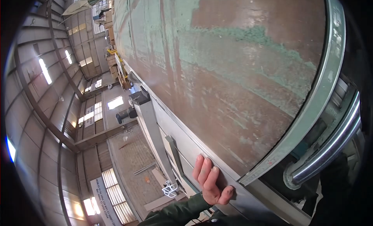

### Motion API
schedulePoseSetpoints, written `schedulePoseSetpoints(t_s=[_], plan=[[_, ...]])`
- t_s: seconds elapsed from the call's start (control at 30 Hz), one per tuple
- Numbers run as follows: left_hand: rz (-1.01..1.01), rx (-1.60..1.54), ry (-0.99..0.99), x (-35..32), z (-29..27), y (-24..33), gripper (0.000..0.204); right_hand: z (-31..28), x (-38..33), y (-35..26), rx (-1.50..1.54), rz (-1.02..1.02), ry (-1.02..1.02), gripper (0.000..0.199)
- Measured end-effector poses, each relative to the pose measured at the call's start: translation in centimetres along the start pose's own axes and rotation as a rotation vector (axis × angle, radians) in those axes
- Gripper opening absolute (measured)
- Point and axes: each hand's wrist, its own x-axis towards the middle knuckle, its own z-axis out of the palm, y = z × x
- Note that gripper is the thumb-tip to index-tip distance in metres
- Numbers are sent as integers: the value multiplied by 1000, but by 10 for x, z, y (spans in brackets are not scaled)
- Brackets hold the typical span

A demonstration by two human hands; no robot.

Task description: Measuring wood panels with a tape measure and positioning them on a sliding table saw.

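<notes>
My left hand (211, 182), in a dark green sleeve, lies against the smooth grey metal side (237, 199) of a large machine or table. Its fingers are slightly bent and rest near the edge, with the thumb apart from them. Nothing is held in it. Just beyond the fingertips spreads a broad brown surface (217, 105) with worn green patches, bordered by a pale metal strip. My right hand is out of sight; dark cloth (330, 195) shows at the lower right.
A shiny curved metal tube (330, 148) runs beside the surface's right border, over a dark gap with machine parts. On the left, a grey beam (149, 127) carries a dark fitting. Beyond lie a brick-patterned floor (128, 160), a white wire rack (169, 189) and hall walls with windows.
</notes>
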Motion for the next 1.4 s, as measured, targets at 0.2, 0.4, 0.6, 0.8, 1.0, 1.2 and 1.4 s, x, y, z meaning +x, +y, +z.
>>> schedulePoseSetpoints(t_s=[0.2, 0.4, 0.6, 0.8, 1.0, 1.2, 1.4], plan=[[-10, 16, -28, 1, -3, 5, 67, -2, -6, -6, -14, -4, -13, 39], [-10, 25, -53, 3, -4, 7, 69, -26, 31, -4, -105, -29, -13, 38], [-34, -26, -27, 7, -12, 11, 69, -62, 70, -30, -259, -79, -11, 37], [-61, -22, -48, 9, -16, 13, 70, -80, 83, -45, -368, -83, -24, 37], [-72, -43, -28, 7, -16, 12, 71, -85, 89, -52, -413, -83, -22, 36], [-84, -27, -56, 6, -15, 12, 67, -88, 97, -54, -426, -84, -28, 36], [-58, -37, -38, 7, -17, 9, 70, -99, 104, -63, -466, -111, -23, 35]])
